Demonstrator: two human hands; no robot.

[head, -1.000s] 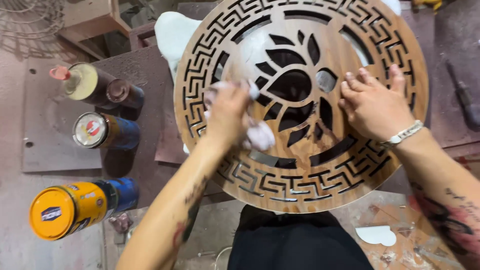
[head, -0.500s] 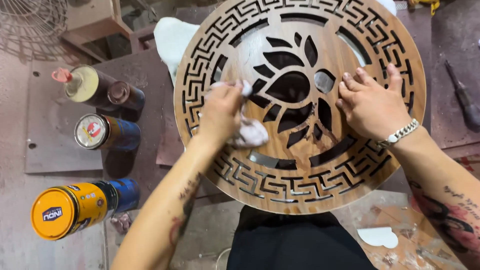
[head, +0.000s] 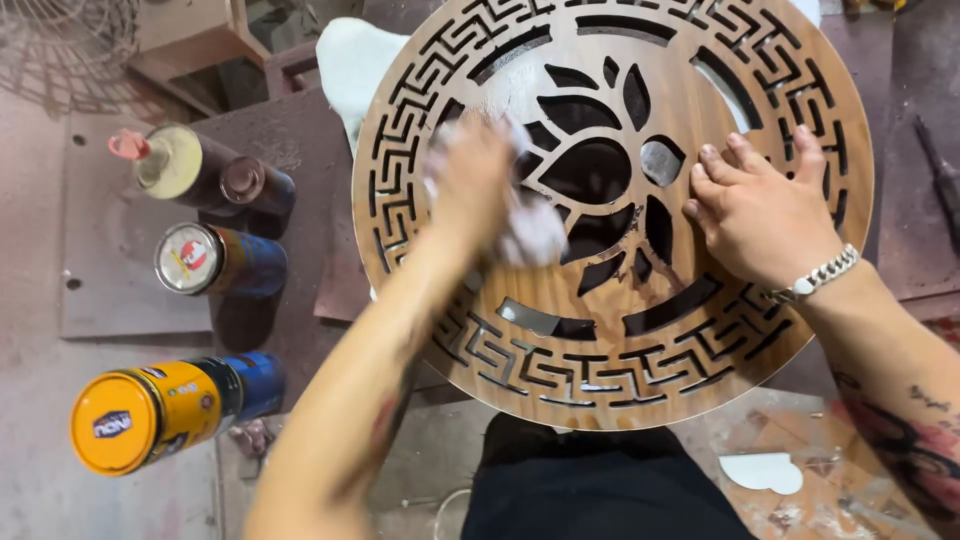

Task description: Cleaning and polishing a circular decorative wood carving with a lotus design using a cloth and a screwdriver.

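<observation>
A round wooden panel (head: 600, 340), cut through with a key-pattern border and a flower in the middle, lies in front of me. My left hand (head: 470, 185) is closed on a white cloth (head: 535, 235) and presses it on the panel left of the flower; the hand is blurred by motion. My right hand (head: 760, 215), with a metal bracelet on the wrist, lies flat with spread fingers on the panel's right side.
Left of the panel stand a yellow-capped spray can (head: 150, 415), a can with a white and red cap (head: 205, 260), a brown bottle (head: 255, 185) and a bottle with a pink nozzle (head: 165, 160). A white cloth (head: 355, 65) lies under the panel's upper left edge.
My left hand with the white cloth has slid a little up and left across the panel. The right hand stays flat in the same place.
</observation>
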